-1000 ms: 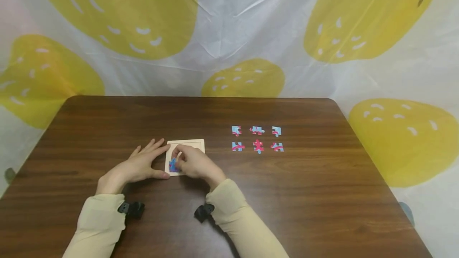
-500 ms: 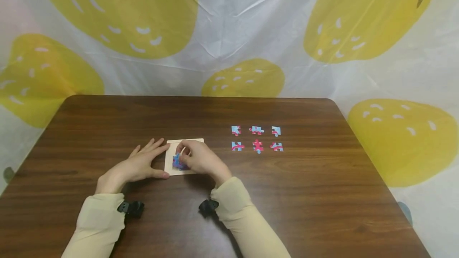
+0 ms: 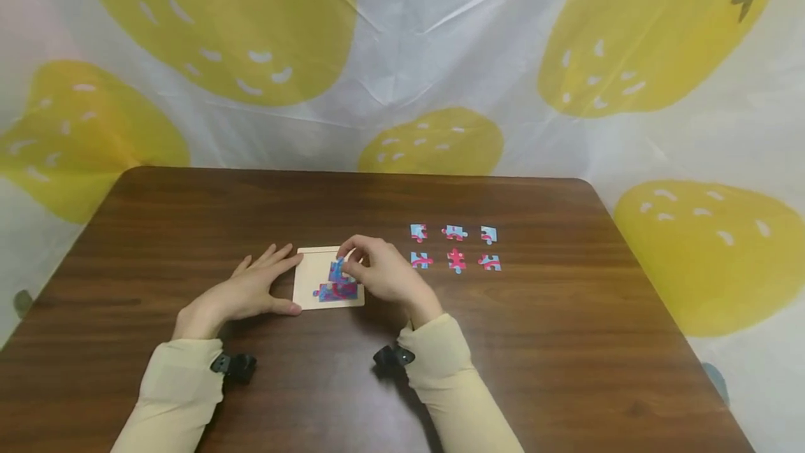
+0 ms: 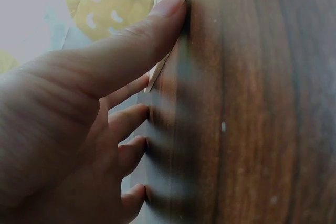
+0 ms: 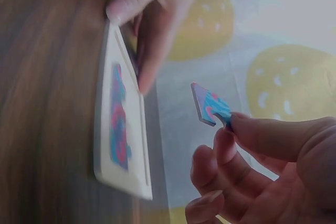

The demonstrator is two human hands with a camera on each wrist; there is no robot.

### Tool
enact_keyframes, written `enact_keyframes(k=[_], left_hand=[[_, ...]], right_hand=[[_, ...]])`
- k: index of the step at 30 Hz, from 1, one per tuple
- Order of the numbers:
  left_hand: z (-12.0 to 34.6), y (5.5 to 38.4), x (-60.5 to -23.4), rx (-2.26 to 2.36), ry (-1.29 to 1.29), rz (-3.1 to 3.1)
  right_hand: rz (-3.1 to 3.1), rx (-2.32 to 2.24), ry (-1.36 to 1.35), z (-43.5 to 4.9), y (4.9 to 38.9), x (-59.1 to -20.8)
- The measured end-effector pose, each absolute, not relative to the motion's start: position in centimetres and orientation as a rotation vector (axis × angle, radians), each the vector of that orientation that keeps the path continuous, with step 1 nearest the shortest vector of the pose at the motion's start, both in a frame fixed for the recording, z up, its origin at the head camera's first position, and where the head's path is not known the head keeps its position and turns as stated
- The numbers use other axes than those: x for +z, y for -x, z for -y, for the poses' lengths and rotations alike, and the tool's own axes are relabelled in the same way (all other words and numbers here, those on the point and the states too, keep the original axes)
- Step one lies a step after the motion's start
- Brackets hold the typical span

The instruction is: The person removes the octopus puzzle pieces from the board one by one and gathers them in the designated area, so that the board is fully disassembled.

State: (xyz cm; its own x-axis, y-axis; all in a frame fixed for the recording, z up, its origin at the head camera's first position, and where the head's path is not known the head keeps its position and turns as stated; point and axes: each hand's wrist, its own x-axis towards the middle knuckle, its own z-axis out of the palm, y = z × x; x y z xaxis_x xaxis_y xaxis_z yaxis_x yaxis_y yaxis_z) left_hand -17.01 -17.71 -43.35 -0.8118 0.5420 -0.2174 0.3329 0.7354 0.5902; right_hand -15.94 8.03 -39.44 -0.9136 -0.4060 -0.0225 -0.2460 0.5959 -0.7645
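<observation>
My right hand [image 3: 383, 271] pinches a blue and pink jigsaw puzzle piece [image 5: 210, 104] between thumb and fingertips, raised above a pale square puzzle tray [image 3: 306, 282]. Inside the tray, along its near side toward the right, lies a strip of blue, purple and pink puzzle pieces [image 3: 339, 291]. The left hand [image 3: 242, 292] has its fingers spread at the tray's left side. Its thumb tip touches the near left corner, and the index fingertip is at the left edge farther up. The other left fingertips rest on the tabletop in the left wrist view.
To the right of the tray, several loose puzzle pieces [image 3: 455, 259] lie in two rows on the dark wooden table [image 3: 553, 313]. A white cloth with yellow fruit shapes [image 3: 430, 138] hangs behind the table's far edge.
My right hand has moved right and away from the body across the tray, carrying the puzzle piece and uncovering the strip at the near side. The left hand stays at the tray.
</observation>
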Motion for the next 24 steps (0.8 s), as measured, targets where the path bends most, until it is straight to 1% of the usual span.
enact_keyframes(k=[9, 16, 24], left_hand=[[17.5, 16.9, -43.0, 0.758, -0.658, -2.567], [17.1, 17.2, -43.3, 0.734, -0.668, -2.571], [16.8, 17.4, -43.5, 0.738, -0.668, -2.557]], right_hand=[[-2.639, -1.283, 0.45, -12.5, 15.0, -39.7], [-2.589, -1.243, 0.336, -16.3, 14.0, -40.5], [-2.587, -1.167, 0.296, -19.2, 13.5, -41.1]])
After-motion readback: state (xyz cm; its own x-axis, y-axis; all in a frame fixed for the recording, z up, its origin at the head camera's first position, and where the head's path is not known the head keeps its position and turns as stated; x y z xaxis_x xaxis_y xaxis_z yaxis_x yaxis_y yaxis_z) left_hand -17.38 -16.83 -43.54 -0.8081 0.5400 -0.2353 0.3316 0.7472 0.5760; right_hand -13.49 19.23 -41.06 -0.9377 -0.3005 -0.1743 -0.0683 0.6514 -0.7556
